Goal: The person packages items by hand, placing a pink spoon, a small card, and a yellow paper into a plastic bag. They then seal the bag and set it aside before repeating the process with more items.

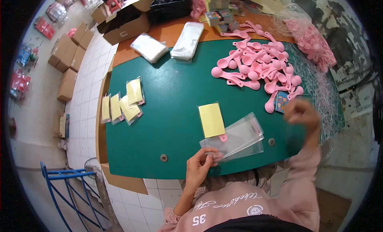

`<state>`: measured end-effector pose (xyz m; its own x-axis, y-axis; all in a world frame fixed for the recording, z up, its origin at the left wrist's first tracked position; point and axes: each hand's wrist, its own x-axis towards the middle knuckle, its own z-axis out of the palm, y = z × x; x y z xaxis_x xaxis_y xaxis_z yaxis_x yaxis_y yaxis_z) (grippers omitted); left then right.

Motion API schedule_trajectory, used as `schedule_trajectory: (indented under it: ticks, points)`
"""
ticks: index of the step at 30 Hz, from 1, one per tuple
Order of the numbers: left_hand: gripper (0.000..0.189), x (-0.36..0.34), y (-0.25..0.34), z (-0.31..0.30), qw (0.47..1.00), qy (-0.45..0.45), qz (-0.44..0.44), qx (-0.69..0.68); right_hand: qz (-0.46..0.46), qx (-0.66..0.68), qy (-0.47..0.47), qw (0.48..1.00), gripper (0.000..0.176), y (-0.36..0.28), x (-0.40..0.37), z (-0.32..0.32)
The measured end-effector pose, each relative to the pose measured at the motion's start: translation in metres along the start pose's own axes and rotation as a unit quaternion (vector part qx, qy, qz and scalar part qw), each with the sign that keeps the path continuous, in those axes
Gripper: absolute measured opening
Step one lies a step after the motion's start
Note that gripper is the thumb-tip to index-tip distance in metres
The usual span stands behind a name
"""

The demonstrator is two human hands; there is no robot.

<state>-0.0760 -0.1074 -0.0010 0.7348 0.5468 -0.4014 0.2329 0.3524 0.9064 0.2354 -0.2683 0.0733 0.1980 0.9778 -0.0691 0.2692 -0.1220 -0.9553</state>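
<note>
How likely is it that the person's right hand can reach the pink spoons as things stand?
Probably yes: the right hand, blurred, hovers beside the nearest pink spoons with nothing between; the left hand pinches the clear bags.

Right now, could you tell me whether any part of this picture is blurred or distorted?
Head view: the fisheye lens bows the edges of the green table and blackens the corners; the right hand, near the pink spoons, is smeared with blur; the left hand, pinching the clear bags, is sharp; the bags show faint glare.
</note>
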Motion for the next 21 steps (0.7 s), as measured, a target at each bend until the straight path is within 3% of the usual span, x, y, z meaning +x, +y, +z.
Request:
schedule_trajectory:
  ticks: [2, 3, 4, 5, 7, 9, 11, 12, 13, 15, 17, 21]
  points:
    - [0.019, 0.001, -0.005, -0.005, 1.000, -0.020, -0.001, 0.004, 0.059, -0.072, 0.140, 0.986, 0.011, 0.033, -0.008, -0.095]
    - [0.019, 0.000, -0.007, -0.006, 1.000, -0.028, -0.004, 0.003, 0.111, -0.113, 0.292, 0.943, 0.012, 0.080, -0.016, -0.154]
    - [0.019, 0.000, -0.006, -0.005, 0.999, -0.037, 0.000, 0.005, 0.111, -0.116, 0.302, 0.940, 0.012, 0.084, -0.041, -0.170]
    - [0.018, -0.002, -0.004, -0.005, 0.999, -0.041, 0.000, 0.018, 0.146, -0.284, 0.341, 0.884, 0.014, 0.086, -0.058, -0.180]
    - [0.017, -0.002, -0.001, -0.003, 0.999, -0.038, 0.003, 0.028, 0.196, -0.586, 0.378, 0.689, 0.018, 0.071, -0.066, -0.177]
    - [0.018, -0.003, 0.000, -0.002, 0.999, -0.046, 0.008, -0.016, 0.177, -0.469, 0.433, 0.749, 0.019, 0.045, -0.042, -0.117]
    - [0.018, -0.001, 0.002, -0.001, 0.998, -0.050, -0.004, -0.035, 0.059, -0.575, 0.402, 0.710, 0.019, 0.061, -0.033, -0.062]
    - [0.018, -0.001, 0.003, -0.001, 0.997, -0.053, -0.013, -0.057, 0.052, -0.452, 0.401, 0.795, 0.016, 0.039, -0.017, -0.010]
    - [0.018, -0.001, 0.002, -0.001, 0.997, -0.046, -0.017, -0.058, 0.047, -0.335, 0.340, 0.877, 0.014, 0.025, -0.007, 0.032]
    - [0.018, 0.000, 0.003, -0.004, 0.992, -0.072, -0.023, -0.098, -0.001, -0.204, 0.171, 0.964, 0.017, 0.012, 0.008, 0.094]
    - [0.017, 0.000, 0.004, -0.004, 0.991, -0.069, -0.017, -0.112, -0.063, -0.196, 0.063, 0.977, 0.023, 0.014, 0.018, 0.132]
    - [0.015, -0.005, 0.002, -0.003, 0.988, -0.059, -0.005, -0.142, -0.065, -0.129, 0.067, 0.987, 0.028, 0.007, 0.028, 0.160]
